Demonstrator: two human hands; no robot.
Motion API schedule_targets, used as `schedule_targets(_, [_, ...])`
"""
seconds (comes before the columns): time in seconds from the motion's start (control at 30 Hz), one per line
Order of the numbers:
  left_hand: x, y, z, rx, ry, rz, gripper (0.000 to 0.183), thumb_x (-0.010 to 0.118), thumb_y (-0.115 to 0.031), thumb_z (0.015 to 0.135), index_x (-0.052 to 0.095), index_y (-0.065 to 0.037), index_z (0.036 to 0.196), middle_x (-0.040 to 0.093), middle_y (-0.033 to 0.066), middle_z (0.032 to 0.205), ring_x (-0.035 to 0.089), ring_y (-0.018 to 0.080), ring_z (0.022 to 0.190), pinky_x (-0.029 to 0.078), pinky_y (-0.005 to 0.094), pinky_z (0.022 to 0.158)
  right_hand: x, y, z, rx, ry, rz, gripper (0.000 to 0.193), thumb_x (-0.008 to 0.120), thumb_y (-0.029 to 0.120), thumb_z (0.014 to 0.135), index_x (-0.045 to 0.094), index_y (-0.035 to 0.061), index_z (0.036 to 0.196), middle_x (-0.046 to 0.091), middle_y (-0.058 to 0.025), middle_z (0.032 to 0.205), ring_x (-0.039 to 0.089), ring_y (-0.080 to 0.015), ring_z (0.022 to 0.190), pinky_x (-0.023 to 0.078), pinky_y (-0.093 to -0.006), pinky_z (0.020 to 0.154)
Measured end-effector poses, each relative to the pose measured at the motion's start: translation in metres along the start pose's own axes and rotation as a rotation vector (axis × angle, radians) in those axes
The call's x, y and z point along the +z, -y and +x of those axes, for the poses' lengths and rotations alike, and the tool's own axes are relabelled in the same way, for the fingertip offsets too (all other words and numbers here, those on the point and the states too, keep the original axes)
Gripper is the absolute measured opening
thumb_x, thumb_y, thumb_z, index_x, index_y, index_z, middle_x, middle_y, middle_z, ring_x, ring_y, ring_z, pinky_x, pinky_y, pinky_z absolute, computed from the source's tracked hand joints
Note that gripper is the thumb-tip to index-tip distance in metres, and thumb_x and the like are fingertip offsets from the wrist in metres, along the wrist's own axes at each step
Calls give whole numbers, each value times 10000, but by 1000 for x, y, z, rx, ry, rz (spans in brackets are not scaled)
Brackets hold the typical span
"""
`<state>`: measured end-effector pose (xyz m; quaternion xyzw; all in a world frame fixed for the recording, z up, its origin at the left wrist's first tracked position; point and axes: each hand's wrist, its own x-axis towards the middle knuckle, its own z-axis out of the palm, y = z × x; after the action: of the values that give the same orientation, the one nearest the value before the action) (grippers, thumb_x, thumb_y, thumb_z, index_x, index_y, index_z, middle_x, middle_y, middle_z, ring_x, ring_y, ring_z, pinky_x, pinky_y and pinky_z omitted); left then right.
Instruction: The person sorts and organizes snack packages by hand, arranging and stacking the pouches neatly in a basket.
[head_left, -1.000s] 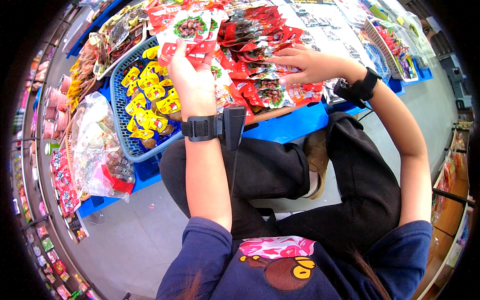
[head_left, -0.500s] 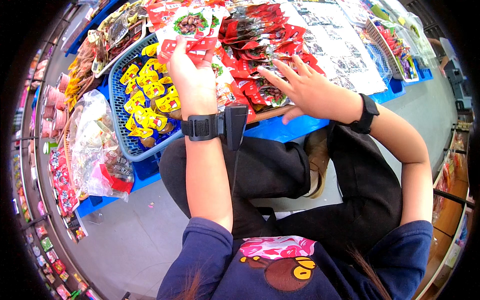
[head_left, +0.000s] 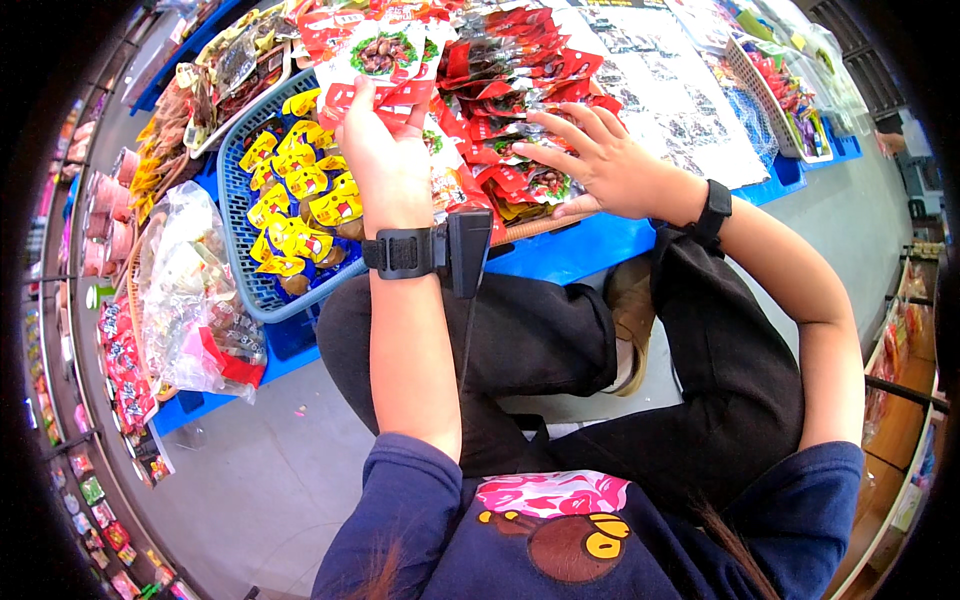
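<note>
My left hand (head_left: pixel 388 165) is closed on the lower edge of red-and-white snack packets (head_left: pixel 383 52) with a picture of food on a green leaf bed. They lie partly over one another, and I cannot tell how many are gripped. My right hand (head_left: pixel 612 168) is open, fingers spread, over the right side of a basket packed with rows of red snack packets (head_left: pixel 515 75). Its fingertips are at the packets' edges; whether they touch is unclear. Each wrist wears a black strap, and the left one carries a black box-shaped device (head_left: pixel 468 252).
A blue basket (head_left: pixel 240 262) of yellow-topped packets stands left of the red ones. Farther left lies a clear plastic bag (head_left: pixel 195 290). On the right are a white printed sheet (head_left: pixel 690 110) and a pale basket (head_left: pixel 765 98) of small packets. Blue platform edges (head_left: pixel 590 250) run before my knees.
My right hand has shifted slightly, its fingers lowered toward the red packets and the thumb closer to the basket rim. My left hand with its packets has barely moved.
</note>
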<state>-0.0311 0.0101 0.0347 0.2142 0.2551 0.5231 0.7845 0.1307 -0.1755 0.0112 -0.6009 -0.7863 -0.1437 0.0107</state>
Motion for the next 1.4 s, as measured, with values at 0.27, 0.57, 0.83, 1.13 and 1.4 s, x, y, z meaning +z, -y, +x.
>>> schedule_targets(0.27, [1,0,1,8,-21,-1,213,522,-123,928,535,-32,1120,622,110,1074,624,260,964,530,488,849,-11,-7,7,-2,62,93,755,466,612,846,275,197,1447,281,-151,1471,414,-394,1179,325,-486,993])
schedule_targets(0.57, [0,1,4,-2,-12,-12,203,517,-122,929,540,-28,1108,627,112,1055,628,253,952,536,471,838,-4,-67,28,275,-151,54,335,564,233,867,574,44,1142,600,-131,1090,576,-288,1031,479,-399,854])
schedule_targets(0.83, [-1,0,4,3,12,8,216,517,-117,928,524,-24,1123,619,121,1069,625,269,966,541,479,842,9,-77,29,223,-22,-88,145,557,120,839,611,86,969,632,-55,967,598,-249,945,488,-385,791])
schedule_targets(1.13, [0,0,2,11,24,19,235,536,-114,918,514,-33,1138,610,118,1087,620,266,974,543,490,831,6,-65,29,329,-179,-24,93,555,116,824,530,69,900,595,-97,822,611,-288,799,475,-400,728])
schedule_targets(1.4, [-1,4,4,14,26,8,230,532,-115,920,512,-37,1136,607,120,1088,617,270,983,541,497,831,2,-58,36,-34,-199,9,81,595,92,779,546,59,835,597,-87,805,617,-275,797,481,-381,726])
